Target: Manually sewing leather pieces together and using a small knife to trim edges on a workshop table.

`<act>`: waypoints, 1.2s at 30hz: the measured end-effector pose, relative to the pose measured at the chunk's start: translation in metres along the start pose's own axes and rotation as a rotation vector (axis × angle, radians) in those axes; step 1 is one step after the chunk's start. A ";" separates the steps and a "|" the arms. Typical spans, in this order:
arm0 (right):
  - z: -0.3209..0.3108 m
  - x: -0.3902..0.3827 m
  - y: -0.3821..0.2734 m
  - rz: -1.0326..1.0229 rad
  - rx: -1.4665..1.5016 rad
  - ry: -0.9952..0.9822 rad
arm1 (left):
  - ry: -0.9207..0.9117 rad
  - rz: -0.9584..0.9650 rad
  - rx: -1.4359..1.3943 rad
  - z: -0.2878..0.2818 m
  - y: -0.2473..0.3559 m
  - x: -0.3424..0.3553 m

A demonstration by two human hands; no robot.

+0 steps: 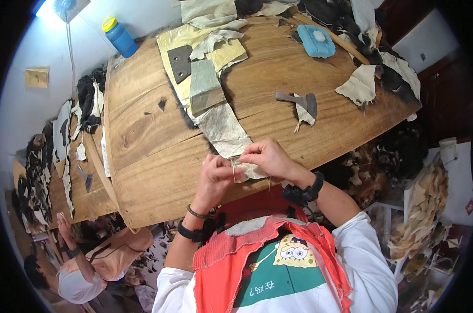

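Note:
A long strip of pale fur hide, skin side up with dark fur at its edges, runs down the wooden table to the near edge. At its near end my left hand is closed, its fingertips at the hide; what they pinch is too small to make out. My right hand pinches the hide's near end from the right, thumb and forefinger together. A thin pale thread shows between the two hands. The end of the strip hangs under my fingers at the table edge.
On the wooden table lie a flat-bladed knife on a hide scrap, a dark plate with holes, and a blue sponge-like block. A blue bottle stands at the back left. Another person works at the left; hides hang and pile around.

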State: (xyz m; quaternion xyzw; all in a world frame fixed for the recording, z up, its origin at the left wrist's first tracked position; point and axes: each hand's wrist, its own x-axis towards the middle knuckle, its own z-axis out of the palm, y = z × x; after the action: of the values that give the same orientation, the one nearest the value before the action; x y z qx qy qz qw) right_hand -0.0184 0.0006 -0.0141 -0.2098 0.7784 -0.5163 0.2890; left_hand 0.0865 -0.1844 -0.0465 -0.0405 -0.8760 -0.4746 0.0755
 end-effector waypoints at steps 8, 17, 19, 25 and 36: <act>0.015 -0.036 0.010 -0.295 -0.517 0.181 | 0.030 -0.235 0.359 0.013 -0.014 0.030; 0.009 -0.040 -0.022 -0.302 -0.195 -0.244 | 0.177 0.018 0.254 0.002 -0.013 0.018; 0.008 -0.013 -0.004 -0.198 -0.017 -0.105 | 0.101 0.048 0.261 -0.003 -0.006 0.005; 0.019 -0.010 0.027 -0.004 -0.268 0.019 | 0.138 -0.170 0.080 0.004 -0.005 0.005; 0.012 -0.035 -0.006 -0.281 -0.142 -0.245 | 0.101 0.063 0.256 -0.002 -0.008 0.012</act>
State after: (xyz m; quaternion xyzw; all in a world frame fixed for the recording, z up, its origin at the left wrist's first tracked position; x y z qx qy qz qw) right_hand 0.0157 0.0119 -0.0042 -0.3977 0.7347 -0.4661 0.2912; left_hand 0.0740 -0.1908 -0.0503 -0.0342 -0.9228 -0.3578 0.1390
